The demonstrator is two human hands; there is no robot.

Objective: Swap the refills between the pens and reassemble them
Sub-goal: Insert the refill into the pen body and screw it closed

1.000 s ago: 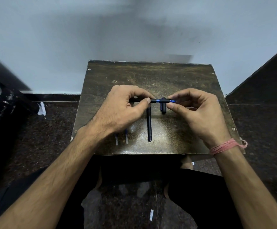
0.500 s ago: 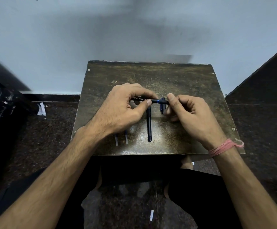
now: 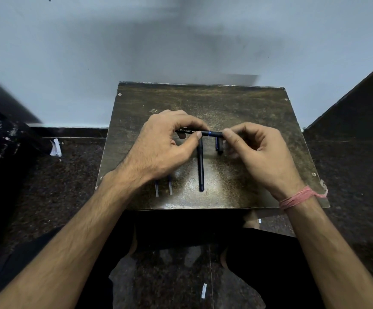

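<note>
A black pen with a blue ring (image 3: 205,132) lies crosswise above the small dark table (image 3: 236,103), held at both ends. My left hand (image 3: 165,146) pinches its barrel between thumb and fingers. My right hand (image 3: 259,152) pinches its right end section. A second black pen barrel (image 3: 200,168) lies on the table, pointing toward me. A short dark pen part (image 3: 218,146) lies beside my right fingers. Two thin refill ends (image 3: 163,189) stick out from under my left wrist.
The table stands against a pale wall, on a dark speckled floor (image 3: 47,179). My crossed legs in dark clothing sit under its near edge. A dark slanted panel (image 3: 359,108) rises at the right, and paper scraps (image 3: 55,148) lie on the floor.
My right hand has closed in along the pen's right end, covering the blue tip that showed earlier. Its fingers shifted around that end. The left hand kept its hold.
</note>
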